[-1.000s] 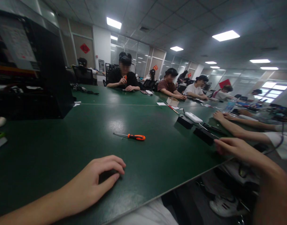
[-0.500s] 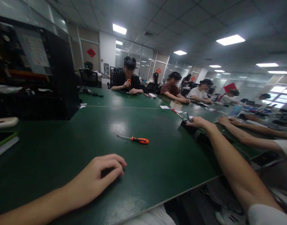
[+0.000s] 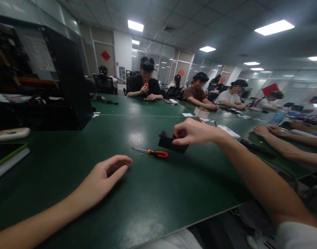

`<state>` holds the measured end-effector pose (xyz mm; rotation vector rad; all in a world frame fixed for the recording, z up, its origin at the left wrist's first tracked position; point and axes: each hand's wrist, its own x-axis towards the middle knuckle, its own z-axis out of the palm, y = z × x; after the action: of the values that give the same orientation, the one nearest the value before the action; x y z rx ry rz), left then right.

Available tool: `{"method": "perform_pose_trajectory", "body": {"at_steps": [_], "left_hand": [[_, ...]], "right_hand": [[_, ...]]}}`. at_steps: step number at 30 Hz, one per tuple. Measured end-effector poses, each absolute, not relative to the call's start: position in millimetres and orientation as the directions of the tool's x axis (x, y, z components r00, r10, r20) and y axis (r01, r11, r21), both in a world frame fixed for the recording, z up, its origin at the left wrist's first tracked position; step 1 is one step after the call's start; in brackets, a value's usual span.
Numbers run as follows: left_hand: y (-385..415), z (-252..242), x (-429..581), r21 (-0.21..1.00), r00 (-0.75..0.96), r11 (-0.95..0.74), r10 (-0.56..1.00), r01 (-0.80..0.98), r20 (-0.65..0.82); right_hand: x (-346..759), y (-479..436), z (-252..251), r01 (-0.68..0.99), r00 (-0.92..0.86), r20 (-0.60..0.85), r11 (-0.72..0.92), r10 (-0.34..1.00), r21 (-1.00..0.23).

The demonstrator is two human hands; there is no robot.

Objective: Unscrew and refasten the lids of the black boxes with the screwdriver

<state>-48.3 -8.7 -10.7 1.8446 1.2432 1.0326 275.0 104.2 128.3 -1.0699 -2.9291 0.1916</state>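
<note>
My right hand (image 3: 190, 132) is closed on a black box-like part (image 3: 171, 142), gripping it from above over the green table (image 3: 148, 193). What exactly the part is, I cannot make out. Just below and to the left of it lies a screwdriver (image 3: 158, 153) with an orange and black handle, its shaft pointing left. My left hand (image 3: 109, 173) holds nothing. Its fingers are loosely curved with the thumb apart, near the screwdriver's tip but not touching it.
A black computer case (image 3: 67, 79) with its side open stands at the left. Near it lies a green-edged box (image 3: 10, 155). A small cardboard box (image 3: 201, 112) and a white object (image 3: 228, 131) lie beyond my right hand. A co-worker's hands (image 3: 262, 130) rest at the right.
My right hand has moved left with the black part, from the right side to above the screwdriver. My left hand has risen slightly and shifted left. The view has turned a little.
</note>
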Motion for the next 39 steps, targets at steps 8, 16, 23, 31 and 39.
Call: {"method": "perform_pose_trajectory", "body": {"at_steps": [8,16,23,31,39], "left_hand": [[-10.2,-17.6,-50.7,0.891,0.134,-0.281,0.959,0.357,0.249],[-10.2,-20.7,-51.6,0.888,0.166,-0.247,0.966,0.389,0.196],[-10.6,-17.1,-51.0,0.869,0.205,-0.239,0.965,0.433,0.163],[-7.5,-13.4,-48.1,0.873,0.211,-0.224,0.967,0.433,0.143],[6.6,-0.4,-25.6,0.803,0.25,-0.264,0.957,0.534,0.148]], "right_hand": [[181.3,72.4,80.5,0.333,-0.942,-0.073,0.941,0.328,-0.066],[186.2,84.9,81.8,0.377,-0.926,-0.057,0.923,0.374,-0.074],[203.9,115.6,79.6,0.582,-0.74,-0.339,0.806,0.58,0.108],[197.7,110.0,104.6,0.501,-0.835,-0.245,0.865,0.492,0.032],[208.4,96.5,180.6,0.421,-0.901,0.14,0.906,0.411,0.045]]}}
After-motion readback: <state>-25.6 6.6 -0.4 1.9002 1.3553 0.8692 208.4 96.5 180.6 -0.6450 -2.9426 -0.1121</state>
